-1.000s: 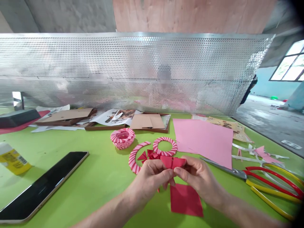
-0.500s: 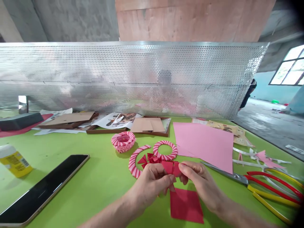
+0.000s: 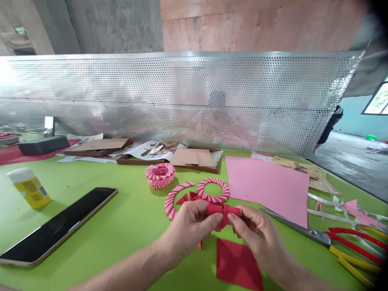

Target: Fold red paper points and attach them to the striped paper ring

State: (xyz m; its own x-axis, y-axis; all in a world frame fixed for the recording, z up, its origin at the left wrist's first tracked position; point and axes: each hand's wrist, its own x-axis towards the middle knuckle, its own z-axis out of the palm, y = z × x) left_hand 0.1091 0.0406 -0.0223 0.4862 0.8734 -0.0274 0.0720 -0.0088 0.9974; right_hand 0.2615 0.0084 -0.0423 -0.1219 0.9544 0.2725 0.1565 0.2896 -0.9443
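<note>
Holding 1 part-folded paper (image 3: 225, 215) in fingers of left hand (image 3: 192, 226) and right hand (image 3: 257, 228), we judge folded pieces (image 3: 194, 197) done beyond 1 flat square (image 3: 238, 264).

Brightly lit, glowing window (image 3: 378, 100) at right, glare on perforated screen (image 3: 182, 91), darkened right corners

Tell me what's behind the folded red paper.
Behind the folded red paper: a pink-and-red striped ring and small red pieces. Whatever it and the left hand cover can't be seen.

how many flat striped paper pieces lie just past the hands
2: the closed ring and the open curve to its left, near the left hand; more may be hidden.
</note>
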